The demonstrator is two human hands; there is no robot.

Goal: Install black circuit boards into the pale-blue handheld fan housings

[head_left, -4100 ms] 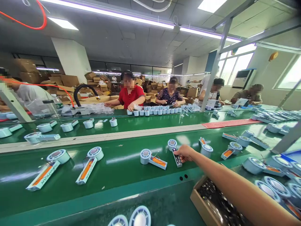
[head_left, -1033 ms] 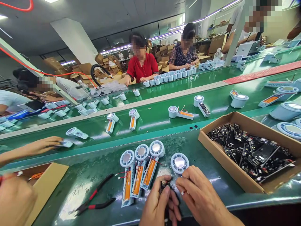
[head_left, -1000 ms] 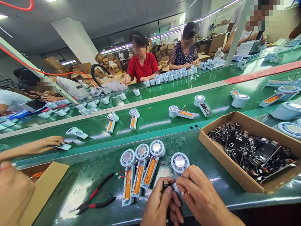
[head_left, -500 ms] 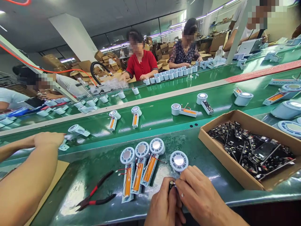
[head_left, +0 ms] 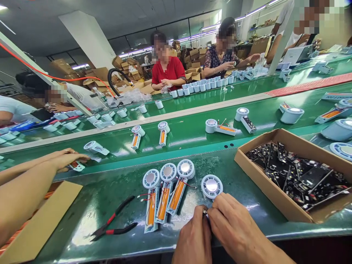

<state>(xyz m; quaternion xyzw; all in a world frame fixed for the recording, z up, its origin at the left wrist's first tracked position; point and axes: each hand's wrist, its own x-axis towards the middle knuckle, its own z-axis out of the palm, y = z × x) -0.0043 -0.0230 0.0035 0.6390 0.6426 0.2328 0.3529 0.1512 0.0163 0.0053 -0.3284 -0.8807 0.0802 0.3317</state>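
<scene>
My left hand (head_left: 194,234) and my right hand (head_left: 236,223) are together at the table's front edge, both with closed fingers. Between their fingertips shows a tiny part of a circuit board (head_left: 205,212), held in my left hand. What my right fingers pinch is hidden. Just beyond them, a pale blue round-headed unit (head_left: 212,186) has its silver disc facing up; its lower part is hidden behind my hands. To their left lie three similar units (head_left: 167,194) side by side, with orange battery cells in the handles and loose thin wires.
Red-and-black cutting pliers (head_left: 112,222) lie left of the units. A cardboard box (head_left: 269,200) of black circuit boards stands at right. Another person's arms (head_left: 41,172) reach in from the left over an open carton (head_left: 52,216). The green conveyor (head_left: 181,134) carries more units; several people sit beyond.
The board between my hands is now more covered by my fingers. The person at left has drawn an orange-and-blue part closer to the carton. The view has shifted slightly.
</scene>
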